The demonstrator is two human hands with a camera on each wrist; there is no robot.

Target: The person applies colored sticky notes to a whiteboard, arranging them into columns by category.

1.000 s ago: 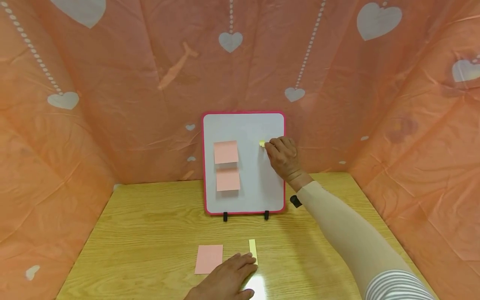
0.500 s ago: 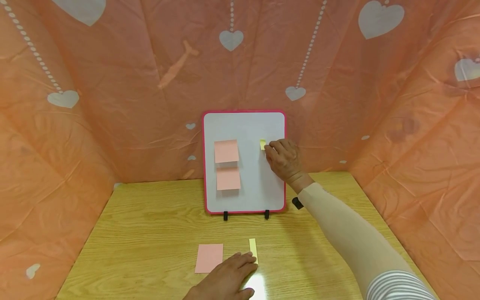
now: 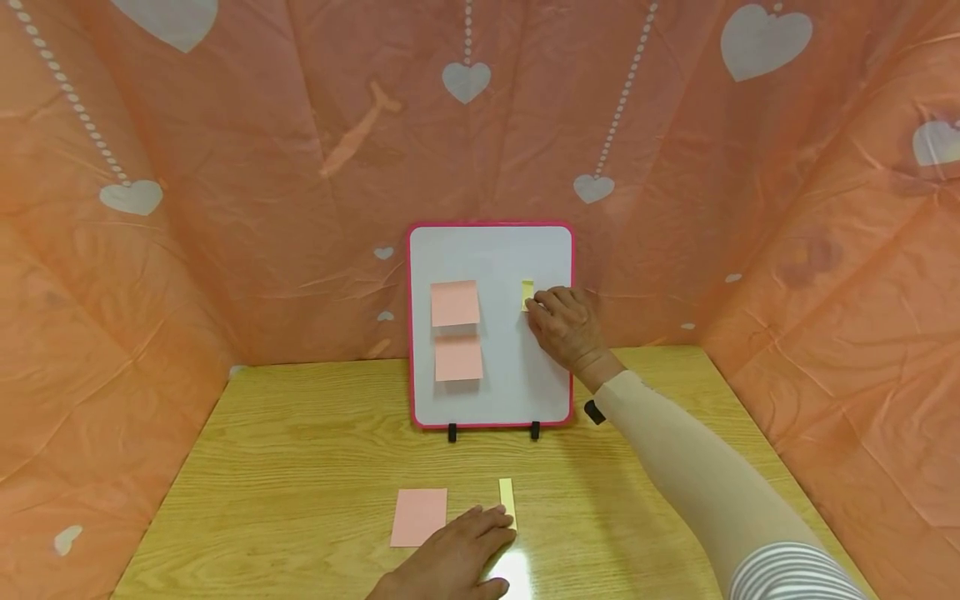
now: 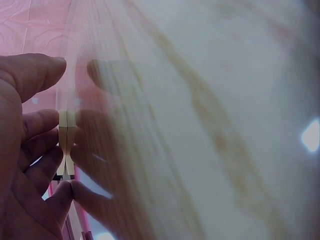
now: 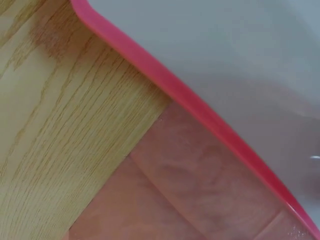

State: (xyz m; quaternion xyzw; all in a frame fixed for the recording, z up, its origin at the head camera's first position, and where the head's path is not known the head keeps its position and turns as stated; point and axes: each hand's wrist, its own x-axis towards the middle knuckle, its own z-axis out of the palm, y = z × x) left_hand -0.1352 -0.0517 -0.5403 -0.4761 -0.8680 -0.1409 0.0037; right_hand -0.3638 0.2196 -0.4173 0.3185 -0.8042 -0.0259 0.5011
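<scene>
In the head view, a white board with a pink frame stands upright on the table. My right hand is at its right side, fingers curled, with thumb and fingertips at the lower part of a narrow yellow sticky note on the board. Two pink sticky notes, an upper one and a lower one, hang on the board's left half. On the table, my left hand rests with fingers extended, fingertips on a yellow strip of sticky notes. The right wrist view shows no fingers, only the board's edge.
A pink square note or pad lies on the wooden table, left of the left hand. Black feet hold up the board. Orange cloth with hearts surrounds the table at the back and sides.
My right hand has slid slightly down the board, and more of the yellow note shows flat above the fingertips. The left hand stays in place. The head view has shifted a little.
</scene>
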